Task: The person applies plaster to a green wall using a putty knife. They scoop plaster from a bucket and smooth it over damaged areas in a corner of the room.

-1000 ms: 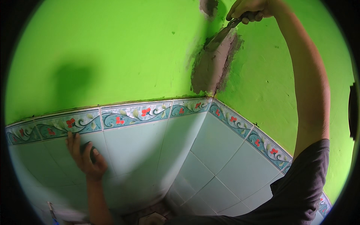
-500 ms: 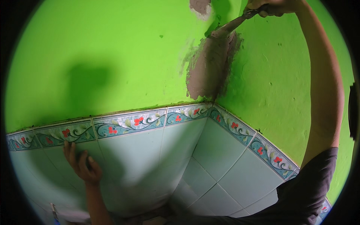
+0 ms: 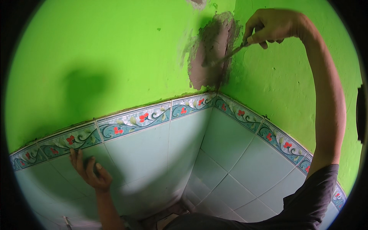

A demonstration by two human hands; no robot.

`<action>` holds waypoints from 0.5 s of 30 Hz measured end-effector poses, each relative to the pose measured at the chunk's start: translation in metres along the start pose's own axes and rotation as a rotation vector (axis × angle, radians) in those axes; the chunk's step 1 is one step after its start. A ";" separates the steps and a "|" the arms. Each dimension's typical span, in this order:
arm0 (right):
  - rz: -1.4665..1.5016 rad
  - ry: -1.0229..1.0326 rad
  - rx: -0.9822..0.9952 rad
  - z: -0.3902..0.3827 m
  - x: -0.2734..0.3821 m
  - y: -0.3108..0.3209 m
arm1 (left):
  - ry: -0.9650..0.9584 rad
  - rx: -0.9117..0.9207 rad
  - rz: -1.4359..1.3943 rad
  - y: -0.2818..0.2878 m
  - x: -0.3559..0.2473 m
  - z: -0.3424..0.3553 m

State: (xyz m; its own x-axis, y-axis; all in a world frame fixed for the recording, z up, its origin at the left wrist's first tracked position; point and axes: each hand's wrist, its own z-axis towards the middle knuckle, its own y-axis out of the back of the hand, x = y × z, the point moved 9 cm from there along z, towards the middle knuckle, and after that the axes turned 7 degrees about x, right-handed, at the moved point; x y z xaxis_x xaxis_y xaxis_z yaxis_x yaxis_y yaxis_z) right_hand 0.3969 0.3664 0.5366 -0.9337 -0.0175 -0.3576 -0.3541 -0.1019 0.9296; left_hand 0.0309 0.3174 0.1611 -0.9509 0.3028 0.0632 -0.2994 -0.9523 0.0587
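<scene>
My right hand [image 3: 274, 27] is raised at the upper right, its fingers closed round the handle of a putty knife [image 3: 228, 55]. The blade slants down to the left, its tip over a patch of grey-brown mortar [image 3: 209, 71] in the corner between two green walls. Whether the blade touches the mortar, I cannot tell. At the lower left, my left hand [image 3: 92, 172] has its fingers spread, with the fingertips by the pale green wall tiles [image 3: 138, 157], just under the flowered border. It shows nothing held, though its palm lies partly in shadow.
A border strip [image 3: 132, 119] with red flowers tops the tiling on both walls, meeting in the corner. A smaller bare patch [image 3: 198, 4] shows at the top edge. Low at the left, a small metal fitting [image 3: 66, 221] sits near the tiles. Shadows fall across the left wall.
My right hand has come down a little, and the putty knife's blade has moved from the patch's top to its middle. My left hand sits slightly lower and further right in view.
</scene>
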 end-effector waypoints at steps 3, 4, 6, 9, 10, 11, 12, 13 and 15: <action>-0.046 0.094 -0.041 0.010 0.004 -0.020 | 0.005 0.011 -0.006 0.003 0.001 -0.001; 0.004 0.098 -0.049 0.013 0.002 -0.027 | 0.013 0.012 -0.011 0.002 0.002 -0.001; -0.014 0.127 -0.068 0.013 0.010 -0.038 | 0.016 0.009 -0.013 0.002 0.002 -0.002; -0.001 0.090 -0.067 0.007 0.019 -0.048 | 0.023 0.002 -0.024 0.001 0.004 -0.004; -0.042 0.185 -0.172 0.008 0.022 -0.047 | 0.022 0.001 -0.027 0.001 0.004 -0.004; -0.082 0.281 -0.277 0.006 0.029 -0.043 | 0.024 0.000 -0.028 0.001 0.004 -0.004; -0.085 0.281 -0.276 0.009 0.030 -0.043 | 0.020 0.003 -0.026 0.001 0.004 -0.004; -0.094 0.293 -0.248 0.013 0.033 -0.044 | 0.015 0.007 -0.022 0.001 0.004 -0.004; -0.105 0.307 -0.219 0.020 0.036 -0.044 | 0.016 0.004 -0.020 0.002 0.004 -0.004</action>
State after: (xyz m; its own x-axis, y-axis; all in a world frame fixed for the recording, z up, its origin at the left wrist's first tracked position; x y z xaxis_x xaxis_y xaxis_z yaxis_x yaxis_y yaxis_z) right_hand 0.3775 0.3904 0.4848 -0.8217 -0.2894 -0.4910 -0.3964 -0.3288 0.8572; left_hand 0.0259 0.3166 0.1573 -0.9460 0.3209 0.0456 -0.3178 -0.9460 0.0633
